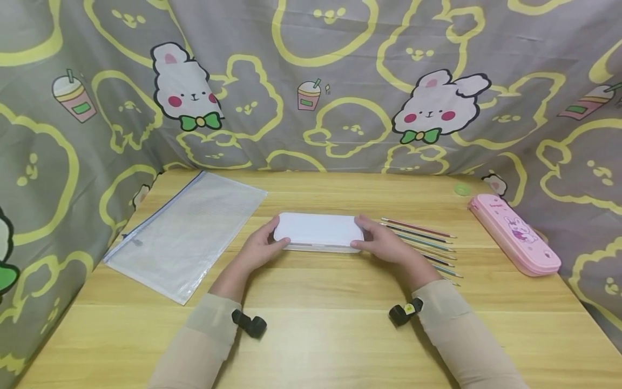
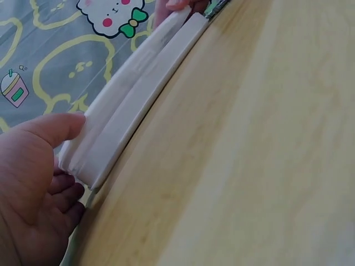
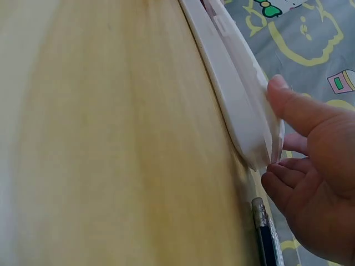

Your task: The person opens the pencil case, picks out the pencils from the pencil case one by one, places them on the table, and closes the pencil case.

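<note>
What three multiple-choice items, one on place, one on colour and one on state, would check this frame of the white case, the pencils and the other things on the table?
1. Where does the clear zip pouch lie on the wooden table?
A. Left of the white pencil case
B. On top of the pencils
C. Under the pink case

2. What colour is the closed pencil case by the table's right edge?
A. Blue
B. Pink
C. Black

3. How is the white pencil case held?
A. Left hand only
B. By no hand
C. Both hands, one at each end

Answers:
1. A, the pouch sits left of the white case, with the coloured pencils on the other side.
2. B, it is pink with a rabbit print.
3. C, the left hand grips the left end and the right hand the right end.
</note>
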{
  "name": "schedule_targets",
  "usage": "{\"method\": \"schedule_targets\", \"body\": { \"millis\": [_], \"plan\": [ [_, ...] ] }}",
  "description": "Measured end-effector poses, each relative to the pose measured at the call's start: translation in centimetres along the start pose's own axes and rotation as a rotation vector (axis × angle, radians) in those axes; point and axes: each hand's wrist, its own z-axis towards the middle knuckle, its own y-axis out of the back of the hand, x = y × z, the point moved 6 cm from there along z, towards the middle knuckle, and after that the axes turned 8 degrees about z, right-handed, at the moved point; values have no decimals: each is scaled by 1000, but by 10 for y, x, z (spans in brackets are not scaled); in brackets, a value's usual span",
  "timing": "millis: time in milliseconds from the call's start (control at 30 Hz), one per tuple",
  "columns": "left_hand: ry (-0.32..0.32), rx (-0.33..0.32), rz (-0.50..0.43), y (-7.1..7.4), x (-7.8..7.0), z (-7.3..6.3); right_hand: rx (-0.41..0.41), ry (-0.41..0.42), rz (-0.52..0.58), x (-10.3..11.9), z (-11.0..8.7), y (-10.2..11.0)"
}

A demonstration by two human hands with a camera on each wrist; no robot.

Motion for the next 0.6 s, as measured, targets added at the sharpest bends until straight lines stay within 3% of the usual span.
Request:
{"method": "schedule_targets", "body": {
  "millis": [600],
  "plan": [
    [16, -34, 12, -2, 0, 0, -6, -18, -12, -4, 6, 2]
  ]
}}
